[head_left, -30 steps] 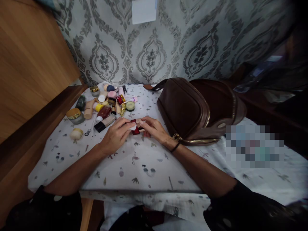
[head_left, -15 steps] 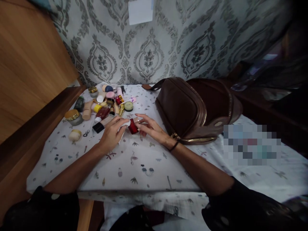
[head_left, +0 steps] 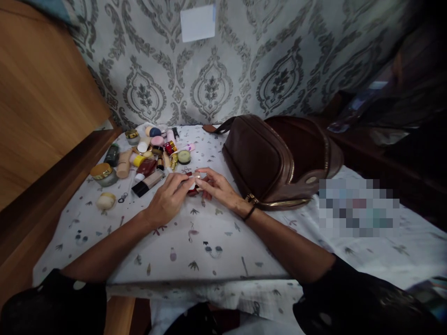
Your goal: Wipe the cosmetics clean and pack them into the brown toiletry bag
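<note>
Bracing a small dark red item (head_left: 193,191) between both hands, over the middle of the table (head_left: 223,242): right hand (head_left: 218,187) grips its right end, presumably for steadiness; left hand (head_left: 168,197) pinches a white piece (head_left: 193,183) against it (cloth or paper, cannot tell). Cosmetic containers (head_left: 147,165) crowd toward the far left corner, likely for easy reach. Brown bag (head_left: 251,156), unzipped, sits near the far edge. Printed white cloth (head_left: 167,265) covers the table; patterned grey backdrop (head_left: 211,88) beyond.
</note>
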